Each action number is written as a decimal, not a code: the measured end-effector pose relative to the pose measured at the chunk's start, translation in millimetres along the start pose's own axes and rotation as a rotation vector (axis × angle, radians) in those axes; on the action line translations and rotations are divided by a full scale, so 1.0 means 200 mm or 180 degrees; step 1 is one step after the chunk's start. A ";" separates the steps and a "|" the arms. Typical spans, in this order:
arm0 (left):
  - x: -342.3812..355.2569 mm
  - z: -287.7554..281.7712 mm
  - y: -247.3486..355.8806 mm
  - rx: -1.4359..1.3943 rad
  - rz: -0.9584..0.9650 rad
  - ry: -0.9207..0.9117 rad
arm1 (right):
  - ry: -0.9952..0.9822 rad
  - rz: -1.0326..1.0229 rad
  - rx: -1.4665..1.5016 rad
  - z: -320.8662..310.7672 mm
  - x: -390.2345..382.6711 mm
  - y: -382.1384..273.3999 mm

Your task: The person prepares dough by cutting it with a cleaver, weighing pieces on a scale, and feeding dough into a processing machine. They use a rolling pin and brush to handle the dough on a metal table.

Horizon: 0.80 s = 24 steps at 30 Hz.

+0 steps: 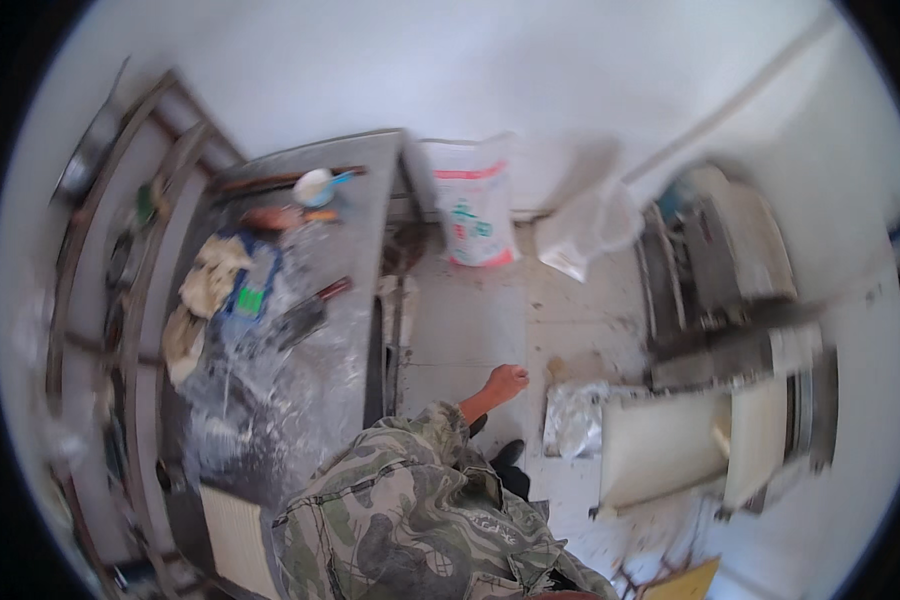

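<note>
Left hand: my bare left hand (507, 382) hangs at mid-frame over the pale floor tiles (460, 350), its fingers loosely curled; it is too small and blurred to tell if I have hold of anything.
Right hand: out of view, so I cannot tell how its grip stands.
Nearest my hand: a shiny, silvery, crinkled sheet, plastic or foil (573, 420), on the floor right of centre, just beside my left hand but apart from it.
Sleeve: green-and-brown camouflage cloth (390, 510), filling the lower middle; two dark shoes (510, 453) show beyond it.
Table: a long grey table with a white-smeared top (345, 225), left of centre.
Cleaver: a wide dark blade with a reddish-brown handle (310, 312), lying on the table left of centre.
Beside it: a blue packet with a bright green patch (253, 290), touching a lumpy cream-coloured heap (215, 275), dough or cloth, I cannot tell which.
Table's far end: a white round scoop with a blue handle (315, 187), upper left.
Wall: a white sack with pink bands (475, 215), standing upper centre.
Right side: a boxy grey-beige machine (735, 245), blurred.
</note>
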<state>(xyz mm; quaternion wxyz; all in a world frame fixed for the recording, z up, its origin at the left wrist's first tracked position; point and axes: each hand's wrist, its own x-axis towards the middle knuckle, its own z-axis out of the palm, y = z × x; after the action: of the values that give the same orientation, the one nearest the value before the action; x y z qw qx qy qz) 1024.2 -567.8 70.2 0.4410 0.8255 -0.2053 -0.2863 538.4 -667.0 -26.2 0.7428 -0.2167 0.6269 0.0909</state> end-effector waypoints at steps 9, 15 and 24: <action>-0.59 -1.16 -0.84 -0.0864 -0.0779 0.2651 | -0.1418 -0.0234 -0.1589 0.53 0.20 -0.95; -1.06 -1.63 -1.27 -0.1819 -0.1365 0.4244 | -0.0965 -0.1379 -0.2534 1.90 0.07 -1.17; -1.31 -2.50 -1.40 -0.0352 -0.2175 0.5149 | -0.2349 -0.1494 -0.4066 3.48 -0.20 -0.60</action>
<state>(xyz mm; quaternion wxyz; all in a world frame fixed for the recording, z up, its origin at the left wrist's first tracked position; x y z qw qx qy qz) 1179.2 40.3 133.2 0.3808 0.7690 0.4424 0.2604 1199.7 -465.3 121.2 0.6343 -0.6860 0.1025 0.3414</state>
